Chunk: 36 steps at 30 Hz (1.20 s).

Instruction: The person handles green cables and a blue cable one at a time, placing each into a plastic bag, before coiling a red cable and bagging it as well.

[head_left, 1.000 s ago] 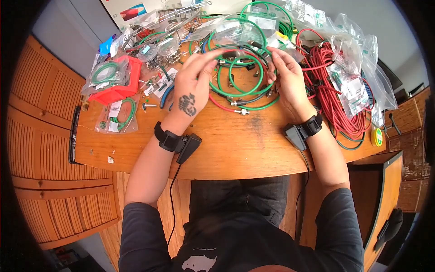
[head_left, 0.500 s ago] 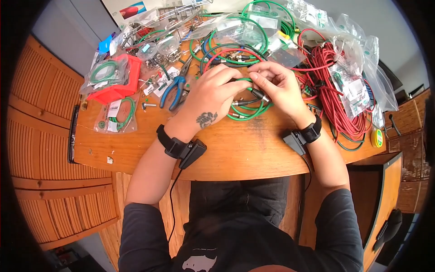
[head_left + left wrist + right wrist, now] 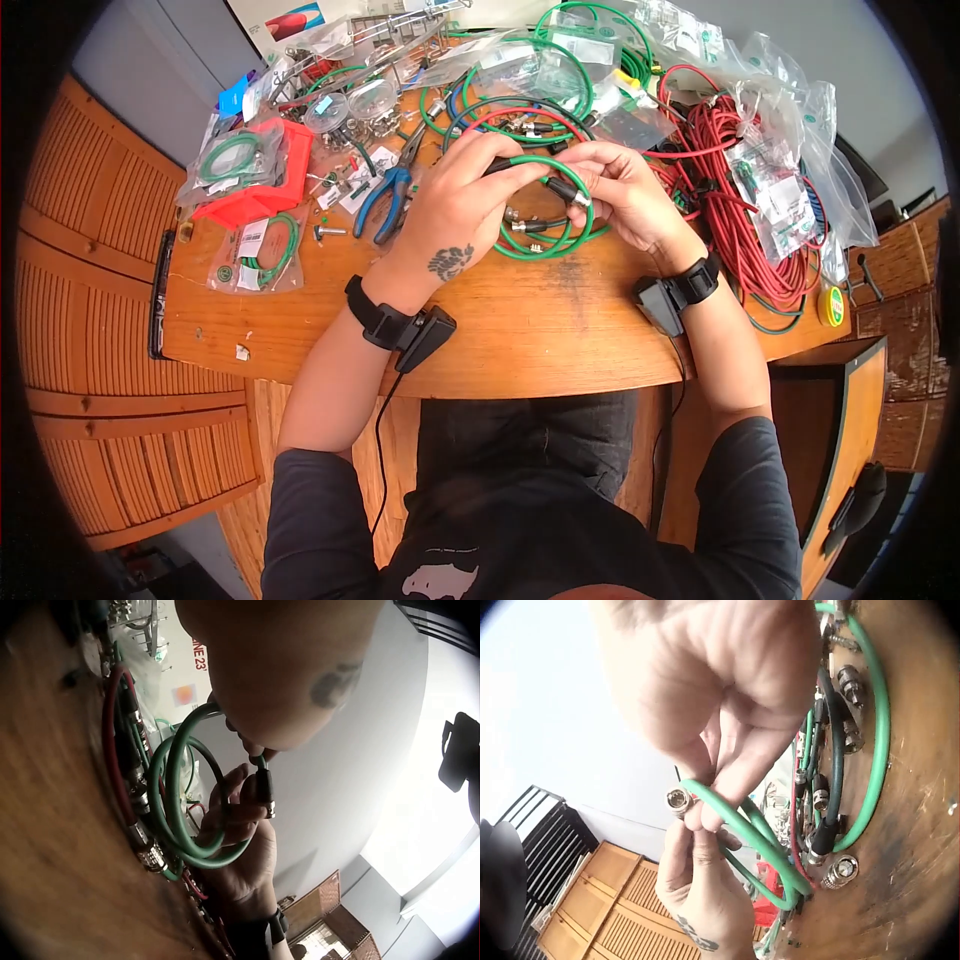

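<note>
A coiled green cable (image 3: 590, 215) hangs between the two hands above the table. My left hand (image 3: 455, 205) grips it near one end, where a black-sleeved metal connector (image 3: 565, 190) points toward my right hand (image 3: 635, 200). The right fingers are curled at the coil's right side, pinching the cable beside that connector. In the left wrist view, the connector (image 3: 266, 791) stands out past the left fingers, with green loops (image 3: 176, 780) hanging beside it. From the right wrist, the connector's open metal face (image 3: 677, 799) shows near both hands' fingertips, which partly hide the grip.
Blue-handled pliers (image 3: 383, 205) lie left of the left hand. A red bin (image 3: 295, 165) and bagged green cable (image 3: 268, 250) are farther left. Red cable bundles (image 3: 740, 230) lie at right, with plastic bags (image 3: 785, 195). More cables and connectors lie behind and below the coil.
Both hands have come closer together and lower with the green coil, uncovering the pliers. Over the last half second, the right hand shifted slightly right and down, and the upper loop swung into view.
</note>
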Each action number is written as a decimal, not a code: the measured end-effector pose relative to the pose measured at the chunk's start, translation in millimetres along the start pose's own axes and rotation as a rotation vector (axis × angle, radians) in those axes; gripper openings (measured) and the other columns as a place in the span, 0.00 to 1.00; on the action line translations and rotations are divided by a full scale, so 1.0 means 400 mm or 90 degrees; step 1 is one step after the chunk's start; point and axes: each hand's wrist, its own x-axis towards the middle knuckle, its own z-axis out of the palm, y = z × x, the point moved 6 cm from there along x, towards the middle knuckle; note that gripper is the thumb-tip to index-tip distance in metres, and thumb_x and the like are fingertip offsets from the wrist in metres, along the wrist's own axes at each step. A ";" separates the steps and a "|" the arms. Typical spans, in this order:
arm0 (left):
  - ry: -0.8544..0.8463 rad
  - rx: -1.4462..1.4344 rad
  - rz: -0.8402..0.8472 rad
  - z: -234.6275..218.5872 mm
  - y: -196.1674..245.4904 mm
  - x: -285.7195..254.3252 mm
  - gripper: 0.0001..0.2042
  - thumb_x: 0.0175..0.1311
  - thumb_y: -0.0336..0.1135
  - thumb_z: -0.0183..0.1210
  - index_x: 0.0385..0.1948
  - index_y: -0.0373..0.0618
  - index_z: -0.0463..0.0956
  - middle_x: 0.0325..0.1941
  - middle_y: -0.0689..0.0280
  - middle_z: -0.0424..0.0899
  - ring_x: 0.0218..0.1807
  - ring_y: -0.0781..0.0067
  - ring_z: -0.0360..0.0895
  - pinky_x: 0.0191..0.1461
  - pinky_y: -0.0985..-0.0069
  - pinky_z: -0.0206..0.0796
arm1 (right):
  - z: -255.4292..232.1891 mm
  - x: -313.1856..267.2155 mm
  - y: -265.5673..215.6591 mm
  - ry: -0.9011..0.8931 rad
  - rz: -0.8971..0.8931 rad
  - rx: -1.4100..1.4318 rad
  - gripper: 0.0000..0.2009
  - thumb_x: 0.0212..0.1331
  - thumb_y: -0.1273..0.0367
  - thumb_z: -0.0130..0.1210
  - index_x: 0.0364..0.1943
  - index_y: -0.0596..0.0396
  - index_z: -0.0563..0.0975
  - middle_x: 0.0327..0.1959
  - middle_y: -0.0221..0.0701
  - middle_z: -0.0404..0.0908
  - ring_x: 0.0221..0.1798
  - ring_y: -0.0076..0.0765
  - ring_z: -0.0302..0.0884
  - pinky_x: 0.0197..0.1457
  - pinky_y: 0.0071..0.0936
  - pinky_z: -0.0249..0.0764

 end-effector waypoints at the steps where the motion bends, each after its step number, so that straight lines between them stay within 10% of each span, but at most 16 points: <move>1: 0.001 0.001 0.001 -0.001 -0.001 0.000 0.17 0.53 0.16 0.59 0.44 0.42 0.82 0.40 0.57 0.77 0.43 0.58 0.76 0.46 0.69 0.69 | 0.003 -0.001 -0.006 0.030 -0.007 -0.008 0.12 0.67 0.70 0.55 0.51 0.59 0.77 0.39 0.30 0.83 0.33 0.24 0.82 0.36 0.20 0.80; 8: 0.018 0.006 -0.065 -0.003 -0.032 -0.008 0.16 0.55 0.16 0.58 0.45 0.41 0.81 0.41 0.57 0.77 0.42 0.59 0.76 0.44 0.71 0.69 | 0.033 -0.031 -0.107 0.177 -0.441 -0.495 0.13 0.45 0.69 0.73 0.36 0.53 0.85 0.29 0.25 0.76 0.28 0.19 0.70 0.34 0.18 0.69; 21: -0.033 -0.132 -0.219 0.018 -0.053 -0.013 0.12 0.63 0.23 0.56 0.46 0.43 0.82 0.40 0.61 0.78 0.40 0.68 0.76 0.42 0.74 0.69 | 0.049 -0.033 -0.106 0.193 -0.324 -0.858 0.10 0.49 0.67 0.63 0.34 0.57 0.79 0.28 0.38 0.78 0.31 0.47 0.78 0.36 0.40 0.75; 29: -0.044 0.066 -0.108 0.011 -0.035 -0.008 0.14 0.58 0.24 0.59 0.46 0.44 0.81 0.31 0.60 0.77 0.32 0.67 0.75 0.37 0.74 0.68 | 0.016 -0.023 -0.086 0.209 -0.288 -0.861 0.10 0.49 0.66 0.62 0.30 0.59 0.79 0.26 0.39 0.78 0.31 0.48 0.79 0.37 0.40 0.76; 36: -0.087 0.014 -0.283 0.024 -0.082 -0.032 0.13 0.56 0.26 0.61 0.45 0.39 0.80 0.24 0.61 0.77 0.21 0.70 0.71 0.28 0.73 0.64 | 0.035 -0.035 -0.108 0.174 -0.359 -0.757 0.08 0.50 0.68 0.64 0.28 0.59 0.80 0.21 0.34 0.75 0.22 0.35 0.74 0.27 0.29 0.71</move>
